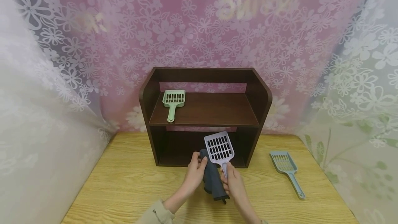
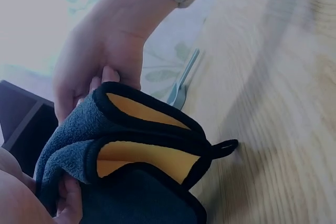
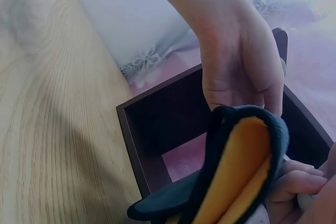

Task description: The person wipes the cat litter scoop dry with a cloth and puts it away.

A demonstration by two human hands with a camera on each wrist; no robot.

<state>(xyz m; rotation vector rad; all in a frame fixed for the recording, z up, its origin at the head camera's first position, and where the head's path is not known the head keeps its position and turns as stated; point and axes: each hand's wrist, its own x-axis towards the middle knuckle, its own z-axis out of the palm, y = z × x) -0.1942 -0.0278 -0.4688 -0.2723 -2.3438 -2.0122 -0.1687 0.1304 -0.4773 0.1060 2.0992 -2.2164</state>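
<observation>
While my right hand (image 1: pixel 235 183) holds the lilac scoop (image 1: pixel 219 146) by its handle at lower centre of the frame, apparently to leave its slots uncovered, my left hand (image 1: pixel 196 173) grips the dark cloth (image 1: pixel 212 179) beside it.

My right fingers (image 1: pixel 230 171) cover part of the lilac scoop's (image 1: pixel 219 145) handle, so I can't see its end. In the right wrist view, the dark cloth (image 1: pixel 213 179) hides the tips of my left fingers (image 1: pixel 195 159) and is itself cut off below them. Beyond my fingers, scoop and cloth block some of the shelf unit's (image 1: pixel 203 108) lower compartment. High above them, the lettering (image 1: pixel 236 8) is too blurred to read.
</observation>
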